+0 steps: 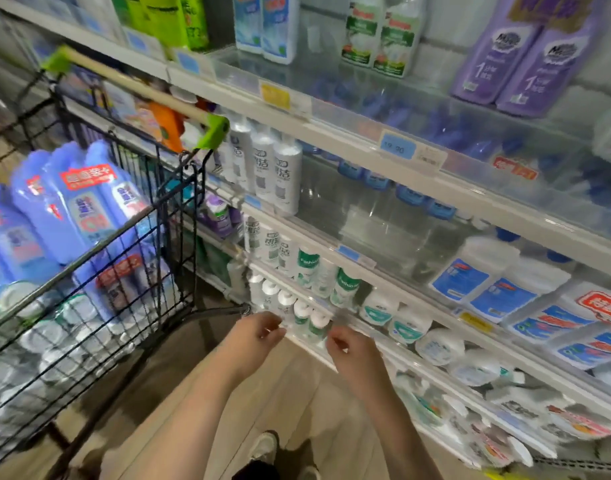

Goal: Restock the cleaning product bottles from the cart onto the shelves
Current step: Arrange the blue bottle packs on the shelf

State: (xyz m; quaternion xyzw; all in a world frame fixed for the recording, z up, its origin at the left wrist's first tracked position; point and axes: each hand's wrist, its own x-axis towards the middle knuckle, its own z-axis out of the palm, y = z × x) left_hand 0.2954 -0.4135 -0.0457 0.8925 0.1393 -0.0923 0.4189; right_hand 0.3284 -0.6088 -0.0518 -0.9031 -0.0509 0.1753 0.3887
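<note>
A row of white-capped bottles (299, 311) stands on a low shelf (397, 351) at centre frame, just above both hands. The left hand (259, 332) and right hand (347, 346) hover just in front of them, fingers loosely curled. They seem to hold nothing, though blur leaves that unsure. Blue bottles (75, 206) fill the cart (179, 202) at the left of the frame.

white shelves (345, 133) stand along a pale plank floor (290, 393).
</note>
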